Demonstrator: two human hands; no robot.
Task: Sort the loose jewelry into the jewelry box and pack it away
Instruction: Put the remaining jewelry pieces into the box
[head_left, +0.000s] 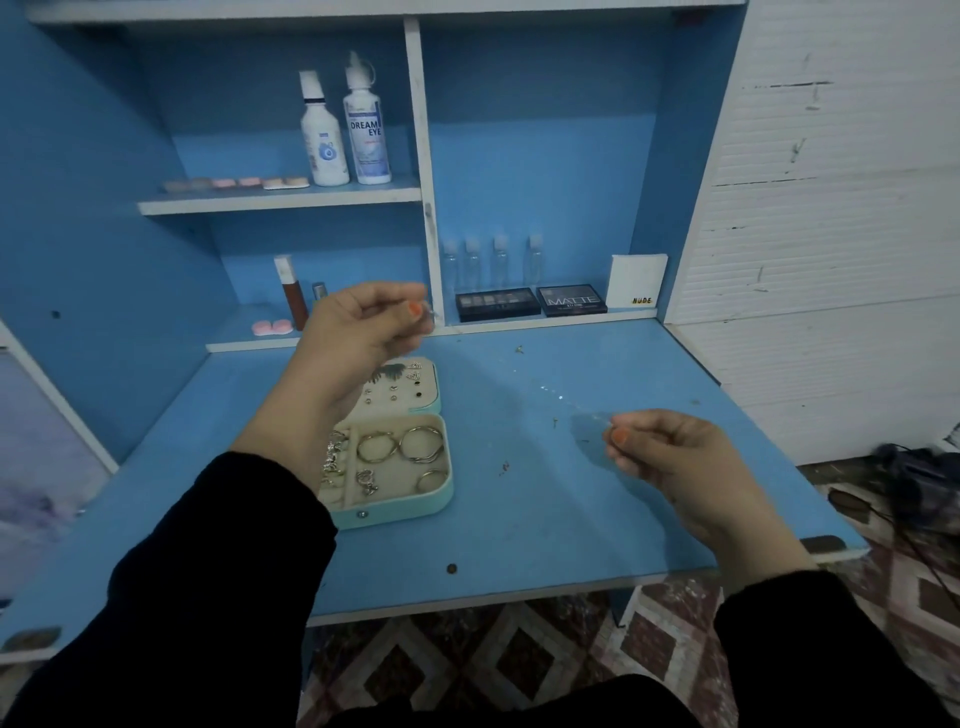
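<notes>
Blue fold-out desk (519, 519) with a blue-and-white shelf unit behind it, seen from the head camera; patterned floor tiles show below the desk edge.

Both hands are raised above the desk, well apart. The left hand (363, 332) has its fingers curled, with thumb and fingertips pinched together on one end of a thin chain (551, 391). The right hand (670, 457) pinches the other end in the same way. The chain spans the gap between them and shows only as faint, blurred glints.

The jewelry box (395, 512), teal outside and cream inside, lies open on the desk beneath the left wrist. Its lid (428, 387) lies flat behind it and carries small stud earrings. The compartments hold hoop earrings (422, 444) and, partly hidden by the wrist, silver pieces.

Legible writing:
- "DREAM EYE" on a white bottle (366, 124) on the upper shelf, just beside a second white bottle (323, 135) whose label is too small to read.
- "MATTE" on a black palette (571, 300) on the lower ledge, next to an eyeshadow palette (497, 304).
- "NUDE" on a white box (638, 280) at the right end of the ledge.

Four clear small bottles (491, 262) stand behind the palettes.
</notes>
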